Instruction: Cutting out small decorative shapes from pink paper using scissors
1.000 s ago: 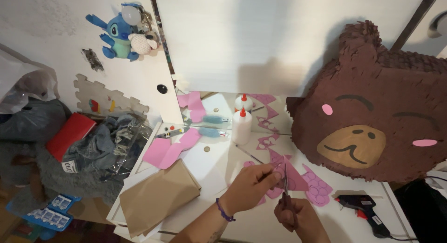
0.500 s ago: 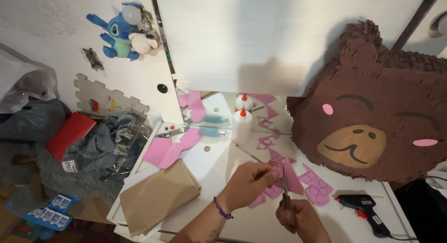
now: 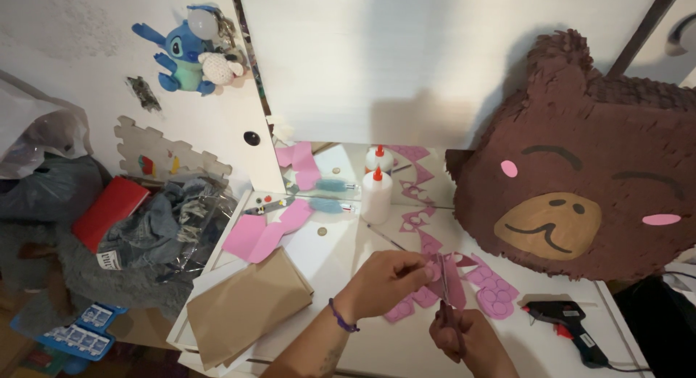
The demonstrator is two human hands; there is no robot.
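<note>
A pink paper cutout point(image 3: 451, 280) lies near the front edge of the white tabletop point(image 3: 341, 251), towards its right half, lifted slightly off the surface. The left hand point(image 3: 391, 275) pinches its upper left edge, fingers closed together on the paper, a purple band round the wrist. The right hand point(image 3: 471, 338), just beneath at the front edge, is curled shut around the handles of a pair of scissors point(image 3: 446, 305), whose blades point up into the cutout; how far the blades are apart cannot be told.

Just right of the cutout lies a pink paw-shaped piece point(image 3: 493, 295) with round pads, and more pink scraps point(image 3: 406, 309) lie just below the left hand. Further right, near the front right corner, rests a black glue gun point(image 3: 569, 324) with an orange trigger. Behind it, along the right edge, leans a big brown bear-head piñata point(image 3: 580, 168) with fringed paper, pink cheeks and a tan muzzle.

Towards the back edge stands a white glue bottle point(image 3: 375, 195) with a red tip, mirrored in the glossy wall behind, beside a trail of pink zigzag strips point(image 3: 417, 204). Left of the bottle lies a blue-handled tool point(image 3: 330, 202). At the left edge are a pink paper sheet point(image 3: 261, 233) and, nearer the front left corner, a brown paper bag point(image 3: 243, 305).

Off the tabletop to the left lie crumpled denim clothes point(image 3: 156, 226); a blue plush toy point(image 3: 181, 48) hangs on the wall above.
</note>
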